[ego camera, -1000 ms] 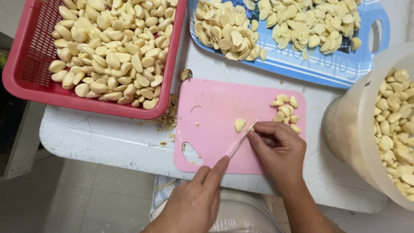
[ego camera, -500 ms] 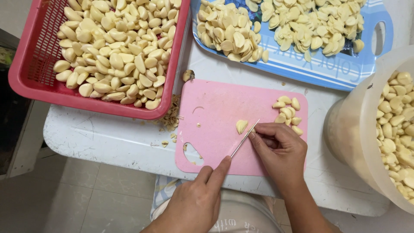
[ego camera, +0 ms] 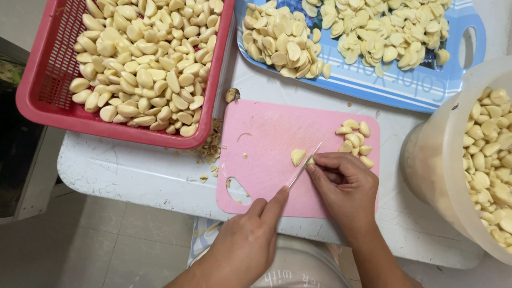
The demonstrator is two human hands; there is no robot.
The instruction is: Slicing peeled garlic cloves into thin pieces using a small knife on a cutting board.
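Note:
My left hand [ego camera: 250,234] grips a thin knife [ego camera: 304,166], forefinger along the blade's back. The blade rests edge-down on a pink cutting board [ego camera: 266,138]. My right hand [ego camera: 344,184] pinches a small garlic clove [ego camera: 309,161] on the board, right against the blade. One cut garlic piece [ego camera: 297,156] lies just left of the knife. A small heap of cut pieces [ego camera: 354,140] sits on the board behind my right hand.
A red basket [ego camera: 48,114] of peeled cloves stands at the back left. A blue tray [ego camera: 405,90] of sliced garlic sits at the back right. A translucent bucket [ego camera: 432,165] of cloves is at the right. All rest on a white table [ego camera: 133,176], with garlic scraps [ego camera: 212,149] beside the board.
Both hands stay in the same spot on the board, knife against the clove. The view has shifted only slightly.

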